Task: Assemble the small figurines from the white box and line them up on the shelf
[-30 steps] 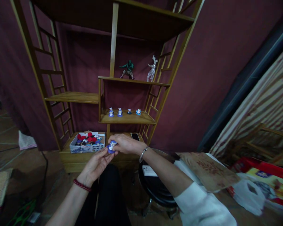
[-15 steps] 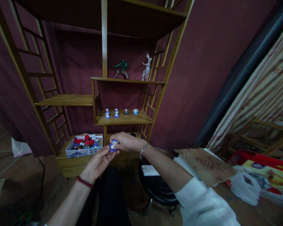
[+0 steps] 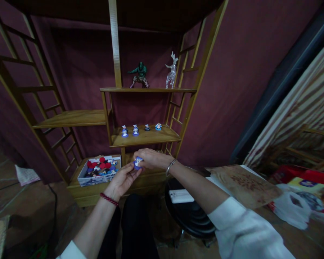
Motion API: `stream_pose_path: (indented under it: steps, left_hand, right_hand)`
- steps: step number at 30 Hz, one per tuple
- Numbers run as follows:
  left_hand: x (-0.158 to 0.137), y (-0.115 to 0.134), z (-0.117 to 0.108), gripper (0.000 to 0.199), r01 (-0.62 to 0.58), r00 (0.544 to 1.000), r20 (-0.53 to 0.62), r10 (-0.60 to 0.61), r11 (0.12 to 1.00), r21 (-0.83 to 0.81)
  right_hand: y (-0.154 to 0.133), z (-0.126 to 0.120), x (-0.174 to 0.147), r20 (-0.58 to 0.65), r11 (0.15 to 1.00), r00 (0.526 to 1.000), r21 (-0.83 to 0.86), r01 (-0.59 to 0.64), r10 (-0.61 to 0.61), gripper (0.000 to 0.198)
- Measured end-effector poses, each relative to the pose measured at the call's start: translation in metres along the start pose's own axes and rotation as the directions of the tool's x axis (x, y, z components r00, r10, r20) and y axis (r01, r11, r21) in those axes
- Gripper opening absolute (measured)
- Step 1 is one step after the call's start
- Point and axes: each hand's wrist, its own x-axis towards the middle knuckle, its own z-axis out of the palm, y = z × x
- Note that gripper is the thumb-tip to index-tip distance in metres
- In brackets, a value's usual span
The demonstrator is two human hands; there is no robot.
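Observation:
A small purple-and-white toy figurine (image 3: 138, 163) is held up in front of the shelf unit, between both my hands. My right hand (image 3: 149, 158) grips it from above and the right, fingers closed round its side. Palm up, my left hand (image 3: 125, 178) pinches its lower left edge with thumb and fingertips; the other fingers are loosely bent. Behind them, several small figurines (image 3: 135, 130) stand upright on the low shelf (image 3: 148, 138). A patterned box (image 3: 97, 178) full of red, blue and white figurines sits to the left of my hands.
A green-hooded figure (image 3: 140, 73) and a clear deer ornament (image 3: 171, 72) stand on the shelf above. At my right is a black round stool (image 3: 190, 217) with a white phone (image 3: 181, 196) on it. Farther right lie a brown board (image 3: 245, 185) and a white plastic bag (image 3: 293, 207).
The view has shifted, and the shelves look slightly nearer. Both hands still hold the figurine, now a little farther right and higher in the picture.

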Motion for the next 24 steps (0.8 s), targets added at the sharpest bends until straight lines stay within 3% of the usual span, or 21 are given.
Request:
stream_pose_path:
  steps: [4, 8, 24]
  left_hand:
    - [0.012, 0.007, 0.002, 0.017, -0.019, 1.0, 0.003, 0.019, 1.0, 0.001]
    - [0.022, 0.013, 0.003, 0.018, -0.036, 0.999, 0.006, 0.036, 0.999, 0.026]
    - [0.055, 0.018, 0.01, 0.02, -0.038, 0.999, -0.034, 0.041, 0.995, 0.089]
  right_hand:
    - [0.011, -0.001, 0.006, -0.049, 0.999, 0.998, 0.006, 0.049, -0.049, 0.027]
    - [0.02, -0.002, 0.013, -0.051, 0.997, 0.996, 0.019, 0.068, -0.067, 0.018]
    - [0.041, -0.002, 0.026, -0.069, 1.0, 0.997, 0.02, -0.018, 0.019, 0.015]
